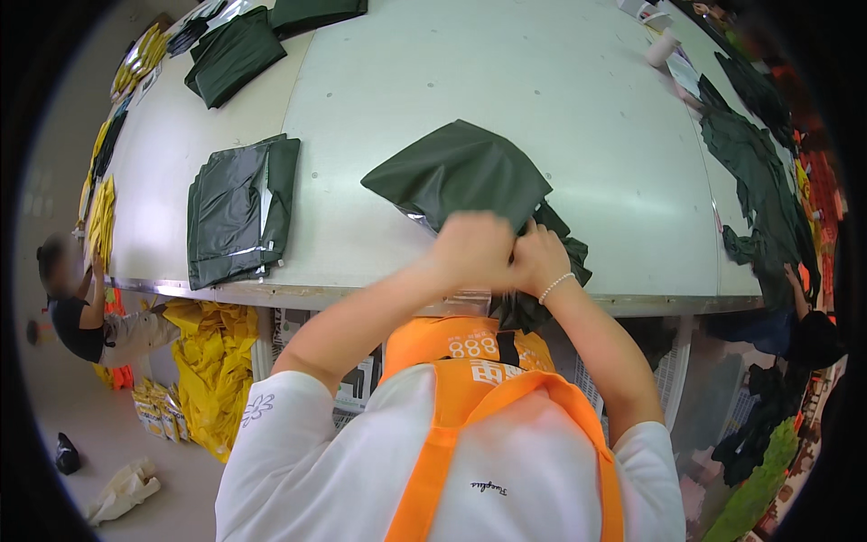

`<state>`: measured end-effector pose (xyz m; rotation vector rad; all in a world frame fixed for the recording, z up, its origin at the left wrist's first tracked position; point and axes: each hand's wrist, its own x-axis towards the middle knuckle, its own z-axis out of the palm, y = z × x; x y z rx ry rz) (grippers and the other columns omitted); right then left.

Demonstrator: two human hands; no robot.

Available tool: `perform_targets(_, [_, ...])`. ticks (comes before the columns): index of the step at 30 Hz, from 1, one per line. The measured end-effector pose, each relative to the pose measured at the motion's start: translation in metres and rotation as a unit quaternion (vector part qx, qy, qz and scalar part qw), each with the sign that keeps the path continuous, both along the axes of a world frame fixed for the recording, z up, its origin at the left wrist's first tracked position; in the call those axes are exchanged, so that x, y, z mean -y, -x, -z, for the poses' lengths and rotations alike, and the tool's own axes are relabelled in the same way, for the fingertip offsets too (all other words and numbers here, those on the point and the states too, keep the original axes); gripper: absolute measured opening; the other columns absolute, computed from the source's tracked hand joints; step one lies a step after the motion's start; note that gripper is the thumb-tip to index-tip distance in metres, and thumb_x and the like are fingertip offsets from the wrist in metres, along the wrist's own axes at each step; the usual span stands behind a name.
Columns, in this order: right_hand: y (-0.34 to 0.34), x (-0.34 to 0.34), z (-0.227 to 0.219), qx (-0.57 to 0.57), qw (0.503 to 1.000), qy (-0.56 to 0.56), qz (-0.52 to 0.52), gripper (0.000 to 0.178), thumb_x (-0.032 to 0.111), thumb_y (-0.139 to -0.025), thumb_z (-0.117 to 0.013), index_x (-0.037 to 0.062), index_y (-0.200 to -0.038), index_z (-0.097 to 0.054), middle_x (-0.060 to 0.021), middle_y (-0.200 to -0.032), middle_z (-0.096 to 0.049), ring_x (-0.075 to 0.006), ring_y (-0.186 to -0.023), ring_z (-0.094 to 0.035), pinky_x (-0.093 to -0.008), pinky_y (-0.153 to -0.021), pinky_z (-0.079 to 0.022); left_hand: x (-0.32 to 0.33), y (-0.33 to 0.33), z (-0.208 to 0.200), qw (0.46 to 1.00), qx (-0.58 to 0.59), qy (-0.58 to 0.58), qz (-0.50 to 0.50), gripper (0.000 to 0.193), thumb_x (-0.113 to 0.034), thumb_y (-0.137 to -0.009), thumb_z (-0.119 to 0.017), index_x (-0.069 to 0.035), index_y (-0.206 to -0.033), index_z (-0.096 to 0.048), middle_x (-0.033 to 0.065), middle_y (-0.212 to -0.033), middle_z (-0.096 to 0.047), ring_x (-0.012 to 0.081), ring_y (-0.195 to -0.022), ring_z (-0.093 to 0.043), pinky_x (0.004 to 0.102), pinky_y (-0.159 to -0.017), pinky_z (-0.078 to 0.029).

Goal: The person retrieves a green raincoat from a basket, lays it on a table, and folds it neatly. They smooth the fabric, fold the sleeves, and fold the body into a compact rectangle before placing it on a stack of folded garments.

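Note:
A dark green garment [456, 172] lies in front of me on the table, a broad smooth panel spread to the left and a crumpled part [575, 257] bunched at the right. My left hand [474, 251], blurred by motion, is closed in a fist at the garment's near edge; what its fingers hold is hidden. Right beside it, my right hand [540, 259] has its fingers closed on the bunched green fabric. A clear plastic piece [468, 303] shows just below both hands, at the table edge.
Folded dark green garments [239, 212] are stacked on the left, with another pile [235, 56] farther back. Loose dark garments [754, 172] and a white roll [662, 47] lie at right. A co-worker [77, 307] stands at far left. Yellow garments [212, 370] hang below the table [361, 81].

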<state>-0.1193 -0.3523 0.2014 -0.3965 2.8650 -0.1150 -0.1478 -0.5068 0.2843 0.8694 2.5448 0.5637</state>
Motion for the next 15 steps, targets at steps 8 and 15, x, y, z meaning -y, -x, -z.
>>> perform_targets(8, [-0.003, 0.011, -0.003, -0.232, 0.952, 0.163, -0.111, 0.046, 0.042, -0.068, -0.074, 0.008, -0.098, -0.067, -0.0145, -0.104, -0.059, -0.0283, -0.096, -0.056, -0.0392, -0.08, -0.045, -0.065, 0.039, 0.041, 0.978, -0.189, 0.044, 0.071, 0.015, -0.02, -0.064, -0.071, -0.007, -0.066, -0.063, 0.0096, -0.074, -0.061, 0.0256, -0.074, -0.061, 0.0352, -0.059, -0.049])
perform_targets(15, [-0.007, -0.01, 0.008, -0.223, 0.914, 0.337, 0.046, 0.05, 0.031, -0.079, -0.067, 0.0052, -0.12, -0.056, -0.0162, -0.121, -0.056, -0.0303, -0.113, -0.052, -0.0415, -0.097, -0.04, -0.016, -0.033, 0.017, 0.929, -0.232, -0.257, 0.134, 0.043, -0.016, -0.065, -0.073, -0.006, -0.105, -0.062, 0.0127, -0.111, -0.06, 0.0276, -0.108, -0.056, 0.0349, -0.087, -0.045])
